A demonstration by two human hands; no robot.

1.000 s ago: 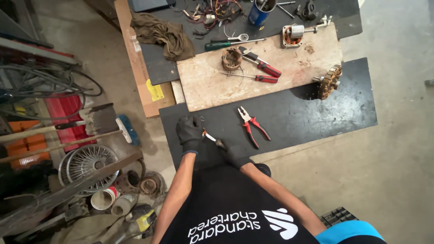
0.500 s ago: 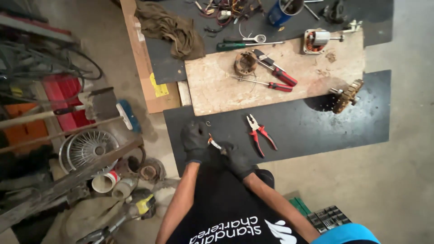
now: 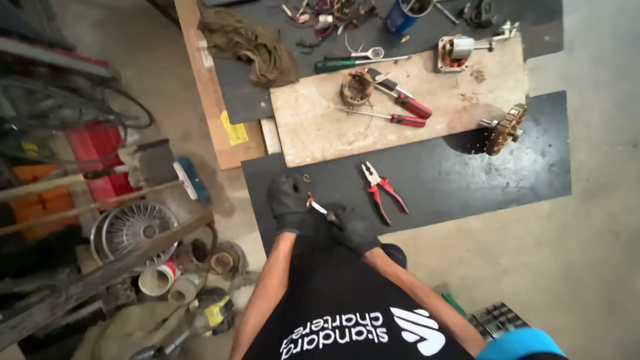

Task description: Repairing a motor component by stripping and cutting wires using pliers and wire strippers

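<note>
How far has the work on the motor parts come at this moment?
Already done, it seems: a copper coil lies loose on the wooden board, and a stripped core rests at the board's edge. In hand: the gloved left hand and right hand hold a small orange-tipped tool between them; what it works on is too small to tell. Left: the red pliers and screwdrivers lie unused.

Repair workshop: pliers (image 3: 381, 190), screwdrivers (image 3: 390, 119), motor windings (image 3: 357, 88) on floor mat (image 3: 467, 173).
</note>
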